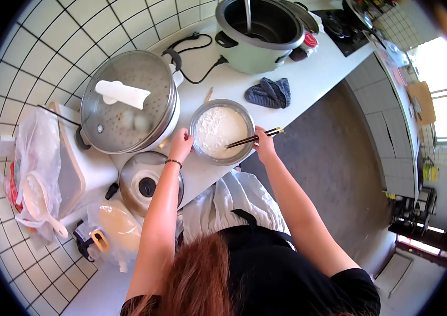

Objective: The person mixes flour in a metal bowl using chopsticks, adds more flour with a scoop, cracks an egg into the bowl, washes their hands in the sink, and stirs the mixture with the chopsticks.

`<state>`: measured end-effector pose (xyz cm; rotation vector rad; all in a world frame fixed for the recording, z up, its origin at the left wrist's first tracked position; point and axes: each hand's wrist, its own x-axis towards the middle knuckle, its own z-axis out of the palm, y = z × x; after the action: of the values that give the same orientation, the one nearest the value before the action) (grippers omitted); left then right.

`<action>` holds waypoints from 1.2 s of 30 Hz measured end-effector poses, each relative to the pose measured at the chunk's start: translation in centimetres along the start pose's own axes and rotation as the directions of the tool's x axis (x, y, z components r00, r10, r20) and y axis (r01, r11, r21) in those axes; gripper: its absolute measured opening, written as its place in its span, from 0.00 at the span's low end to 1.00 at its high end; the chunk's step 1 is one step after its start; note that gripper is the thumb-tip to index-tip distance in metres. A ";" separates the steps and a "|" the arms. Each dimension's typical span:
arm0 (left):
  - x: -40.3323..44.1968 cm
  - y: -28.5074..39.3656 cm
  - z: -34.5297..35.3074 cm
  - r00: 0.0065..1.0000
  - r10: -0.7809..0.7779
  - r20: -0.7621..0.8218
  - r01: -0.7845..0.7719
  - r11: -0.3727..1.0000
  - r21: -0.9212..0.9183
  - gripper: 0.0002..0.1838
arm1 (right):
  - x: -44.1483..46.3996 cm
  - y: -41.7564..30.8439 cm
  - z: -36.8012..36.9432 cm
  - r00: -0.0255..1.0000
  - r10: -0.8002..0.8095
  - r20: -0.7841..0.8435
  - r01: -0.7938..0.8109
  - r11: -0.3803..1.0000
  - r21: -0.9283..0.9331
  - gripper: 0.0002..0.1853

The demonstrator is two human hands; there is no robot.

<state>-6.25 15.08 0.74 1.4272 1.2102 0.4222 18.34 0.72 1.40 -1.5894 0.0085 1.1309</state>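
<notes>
A metal bowl (224, 161) stands on the counter in front of me, holding white flour (213, 126) heaped on the left and a milky liquid (235, 125) on the right. My left hand (182, 144) is closed at the bowl's left rim, thumb and fingers pinching the edge. On the opposite side, my right hand (264, 144) grips a pair of dark chopsticks (243, 141) and rests by the right rim. The chopstick tips reach into the mixture, while their light-banded ends stick out past the hand.
Left stands a steamer (173, 118) under a glass lid with a white spatula (123, 94) on top. Another lid (128, 181) lies nearer. Behind are a green cooker (252, 60) and dark cloth (269, 93). A white scoop (36, 203) and bagged goods (115, 221) sit left.
</notes>
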 end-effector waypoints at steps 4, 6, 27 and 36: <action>-1.2 -0.5 -0.2 0.995 0.051 0.089 -0.046 0.997 -0.060 0.06 | -1.4 0.2 -0.7 1.000 0.017 -0.017 -0.016 0.996 0.093 0.18; -2.1 -0.6 0.1 0.993 0.050 0.109 -0.037 0.992 -0.117 0.05 | -2.5 0.2 -1.4 0.999 0.035 -0.019 -0.032 0.989 0.142 0.18; -10.0 19.0 29.9 0.793 0.267 0.547 -0.016 0.907 -0.421 0.10 | -14.5 -10.3 -33.6 0.925 -0.231 -0.302 0.353 0.819 0.453 0.20; -12.8 27.7 55.3 0.623 0.340 0.704 0.099 0.859 -0.503 0.08 | -16.8 -15.9 -56.8 0.828 -0.326 -0.457 0.524 0.741 0.420 0.23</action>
<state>45.28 -18.66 14.80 1.0323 0.2332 0.1409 54.48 -45.51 19.18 -1.1769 0.1699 0.4000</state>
